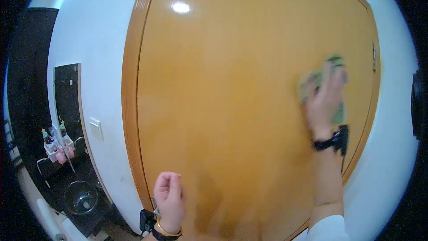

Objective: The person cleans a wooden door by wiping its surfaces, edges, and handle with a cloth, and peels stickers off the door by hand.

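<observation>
A green and pale patterned cloth (339, 114) lies against the wooden door (232, 107), toward its right side. My right hand (325, 96) presses the cloth to the door surface, fingers pointing up, slightly smeared by motion. Cloth edges show above, left of and below the hand. Low and to the left, my left hand (170, 196) is raised in front of the door with its fingers curled closed. Nothing shows in it. Both wrists wear black straps with a small device, and a gold bangle (167, 231) circles the left one.
A wooden frame (130, 107) borders the door, with a hinge (374, 58) on the right. On the white wall to the left is a light switch (96, 128). Farther left are a mirror (67, 93), a shelf (53, 149) with small items and a glass basin (81, 197).
</observation>
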A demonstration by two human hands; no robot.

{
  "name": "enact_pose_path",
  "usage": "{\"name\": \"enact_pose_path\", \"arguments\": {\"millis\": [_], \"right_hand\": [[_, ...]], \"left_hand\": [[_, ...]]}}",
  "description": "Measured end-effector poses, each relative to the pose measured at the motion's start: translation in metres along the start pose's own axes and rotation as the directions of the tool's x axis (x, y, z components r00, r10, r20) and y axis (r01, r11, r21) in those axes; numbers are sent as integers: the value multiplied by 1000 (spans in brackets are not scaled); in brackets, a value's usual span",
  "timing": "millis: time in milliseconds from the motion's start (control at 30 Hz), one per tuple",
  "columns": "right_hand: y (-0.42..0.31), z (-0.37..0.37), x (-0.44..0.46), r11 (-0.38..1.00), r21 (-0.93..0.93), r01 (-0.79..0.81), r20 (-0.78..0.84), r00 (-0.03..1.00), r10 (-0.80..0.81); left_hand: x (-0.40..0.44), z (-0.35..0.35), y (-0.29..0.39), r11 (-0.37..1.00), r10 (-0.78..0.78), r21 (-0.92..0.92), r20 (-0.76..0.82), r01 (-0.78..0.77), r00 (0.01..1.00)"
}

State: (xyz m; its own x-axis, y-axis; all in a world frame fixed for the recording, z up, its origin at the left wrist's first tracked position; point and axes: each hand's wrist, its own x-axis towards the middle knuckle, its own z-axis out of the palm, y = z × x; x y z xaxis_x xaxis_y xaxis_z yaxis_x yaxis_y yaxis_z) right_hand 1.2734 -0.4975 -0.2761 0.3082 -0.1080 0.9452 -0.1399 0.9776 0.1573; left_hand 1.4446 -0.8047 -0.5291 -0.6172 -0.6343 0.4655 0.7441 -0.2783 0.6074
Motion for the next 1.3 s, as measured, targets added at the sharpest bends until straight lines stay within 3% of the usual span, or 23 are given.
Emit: {"name": "enact_pose_path", "arguments": {"millis": [33,100,200,267,300,367,433,467,533,600,633,700,733,767,833,867,933,1033,1100,1200,1233,1300], "right_hand": [[-42,-13,-8,985,144,99,22,994,-103],[-96,-37,-17,838,491,239,292,861,-417],[-119,-15,-20,573,621,536,41,707,-706],[-107,0,39,741,439,508,102,792,-602],[-91,14,78,777,426,463,-22,864,-503],[-50,45,149,959,139,248,-96,967,-236],[5,80,204,951,-290,-109,-96,992,84],[35,96,228,917,-269,-296,-64,955,290],[59,113,272,656,-202,-727,-35,675,737],[48,140,305,480,-174,-860,-191,508,840],[38,143,318,601,-195,-775,-95,625,775],[15,144,346,804,-199,-560,97,806,584],[-4,155,361,881,-89,-464,7,885,466],[-27,167,377,938,8,-345,-97,934,344],[-94,179,413,941,168,-293,-123,941,315],[-125,192,433,943,273,-192,-167,956,243],[-184,205,466,954,300,24,-225,973,47],[-303,204,481,821,435,370,-235,927,-294],[-364,205,487,722,512,464,-206,883,-422],[-406,160,427,510,809,292,-48,898,-438],[-409,176,421,454,737,501,-298,843,-447],[-406,134,368,463,850,251,87,800,-594]], "left_hand": [[2,6,-1,997,-3,83,24,1,1000],[18,12,-30,988,74,127,88,-85,993],[38,21,-42,936,190,263,181,-234,965],[51,20,-43,872,262,365,218,-328,940],[55,20,-38,842,301,397,219,-366,928],[65,11,-26,760,346,492,246,-424,905],[80,-1,-24,678,405,550,275,-488,872],[88,-6,-25,639,441,562,291,-525,849],[105,-14,-30,556,520,561,341,-613,783],[123,-19,-35,464,589,531,413,-709,694],[136,-19,-44,385,687,457,438,-802,579],[140,-29,-53,305,614,500,548,-811,568],[142,-31,-55,259,572,515,600,-817,559],[140,-26,-50,268,636,498,552,-825,540],[139,-26,-43,307,684,447,510,-840,522],[139,-30,-45,341,676,416,515,-843,527],[140,-35,-48,369,668,377,527,-849,525],[142,-37,-54,377,675,333,540,-864,503],[143,-38,-50,375,678,325,542,-868,496],[143,-46,-54,338,625,363,604,-869,495],[142,-48,-57,322,597,380,629,-867,498],[152,-48,-58,342,684,284,579,-896,444]]}}
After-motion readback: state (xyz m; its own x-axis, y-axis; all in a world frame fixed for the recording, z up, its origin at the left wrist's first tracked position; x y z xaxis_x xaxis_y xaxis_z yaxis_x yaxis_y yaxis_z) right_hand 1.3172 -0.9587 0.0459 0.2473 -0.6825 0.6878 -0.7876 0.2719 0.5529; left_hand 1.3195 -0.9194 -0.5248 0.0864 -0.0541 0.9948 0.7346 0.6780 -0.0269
